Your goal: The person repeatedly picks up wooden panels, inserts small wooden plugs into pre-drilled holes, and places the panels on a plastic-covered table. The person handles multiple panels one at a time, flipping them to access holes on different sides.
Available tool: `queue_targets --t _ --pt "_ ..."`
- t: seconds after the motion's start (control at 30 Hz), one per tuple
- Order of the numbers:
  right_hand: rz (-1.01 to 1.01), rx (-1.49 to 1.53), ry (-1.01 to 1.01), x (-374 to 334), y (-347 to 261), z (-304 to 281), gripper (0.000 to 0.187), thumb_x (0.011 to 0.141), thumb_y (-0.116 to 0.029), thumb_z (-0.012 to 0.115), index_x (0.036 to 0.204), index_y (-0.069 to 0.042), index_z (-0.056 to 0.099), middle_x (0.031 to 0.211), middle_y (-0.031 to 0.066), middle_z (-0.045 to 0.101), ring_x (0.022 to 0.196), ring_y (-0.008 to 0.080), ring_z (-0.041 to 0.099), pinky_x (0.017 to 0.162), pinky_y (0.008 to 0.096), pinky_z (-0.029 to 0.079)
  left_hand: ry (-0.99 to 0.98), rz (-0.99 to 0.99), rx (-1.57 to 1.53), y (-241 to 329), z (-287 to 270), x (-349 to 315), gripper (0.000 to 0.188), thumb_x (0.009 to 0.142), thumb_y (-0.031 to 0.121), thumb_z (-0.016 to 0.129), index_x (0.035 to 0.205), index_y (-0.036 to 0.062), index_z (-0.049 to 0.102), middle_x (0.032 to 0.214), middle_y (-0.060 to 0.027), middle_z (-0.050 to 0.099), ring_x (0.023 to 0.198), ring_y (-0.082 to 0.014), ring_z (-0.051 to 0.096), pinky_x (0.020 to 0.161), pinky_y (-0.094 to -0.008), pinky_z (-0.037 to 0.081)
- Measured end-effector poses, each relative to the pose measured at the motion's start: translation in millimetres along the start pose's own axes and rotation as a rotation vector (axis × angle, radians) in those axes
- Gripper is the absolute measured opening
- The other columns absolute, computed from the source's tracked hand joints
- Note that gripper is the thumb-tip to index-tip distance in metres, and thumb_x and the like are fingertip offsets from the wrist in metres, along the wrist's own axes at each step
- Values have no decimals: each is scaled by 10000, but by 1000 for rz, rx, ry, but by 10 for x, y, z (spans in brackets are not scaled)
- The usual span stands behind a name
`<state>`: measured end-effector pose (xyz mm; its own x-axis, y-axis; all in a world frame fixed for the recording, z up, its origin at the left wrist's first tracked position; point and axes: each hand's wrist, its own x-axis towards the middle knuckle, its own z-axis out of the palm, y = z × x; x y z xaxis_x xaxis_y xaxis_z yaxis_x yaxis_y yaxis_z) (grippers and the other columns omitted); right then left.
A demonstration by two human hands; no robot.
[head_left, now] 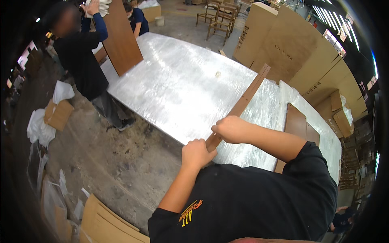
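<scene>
A long brown wooden rail [243, 99] with a few small dark holes slants away from me over the table. My left hand [196, 154] is closed around its near end, beside the table's edge. A little farther along, my right hand [234, 129] grips the same rail, its fingers curled over the edge. Beneath lies a large table [170, 89] wrapped in shiny clear film. To the right of my right arm, a flat brown panel [296, 121] rests on the table. A small whitish lump [218, 74] sits near the middle of the surface.
At the far left a person [81, 60] holds a tall brown board [121, 36] upright on the table, a white cloth in hand. Another person [138, 20] stands behind. Large cardboard sheets [283, 44] line the right side. Chair frames [223, 20] stand beyond; cardboard [107, 222] lies lower left.
</scene>
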<state>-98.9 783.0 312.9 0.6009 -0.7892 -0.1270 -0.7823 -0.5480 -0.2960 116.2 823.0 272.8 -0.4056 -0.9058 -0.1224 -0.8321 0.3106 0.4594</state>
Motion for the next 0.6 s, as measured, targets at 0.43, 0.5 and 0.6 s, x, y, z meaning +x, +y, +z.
queue_targets --t 0.43,0.5,0.6 --pt "150 -380 -66 10 -244 -194 417 962 -476 673 871 -74 741 700 167 715 692 376 738 628 487 582 36 14 -23 -90 198 57 531 772 519 773 926 11 763 951 -206 758 923 -381 745 810 -499 600" --pt "104 -334 22 4 -251 -176 397 958 -433 700 858 -48 705 700 168 710 700 382 729 639 487 574 40 19 -33 -132 285 70 527 765 510 781 915 4 765 937 -215 755 913 -382 746 804 -493 604" --pt "52 -313 11 13 -295 -183 425 957 -453 705 858 -40 692 700 171 708 696 384 724 644 487 568 123 59 -64 -177 366 59 516 758 499 793 894 2 766 902 -214 753 885 -376 752 793 -484 609"
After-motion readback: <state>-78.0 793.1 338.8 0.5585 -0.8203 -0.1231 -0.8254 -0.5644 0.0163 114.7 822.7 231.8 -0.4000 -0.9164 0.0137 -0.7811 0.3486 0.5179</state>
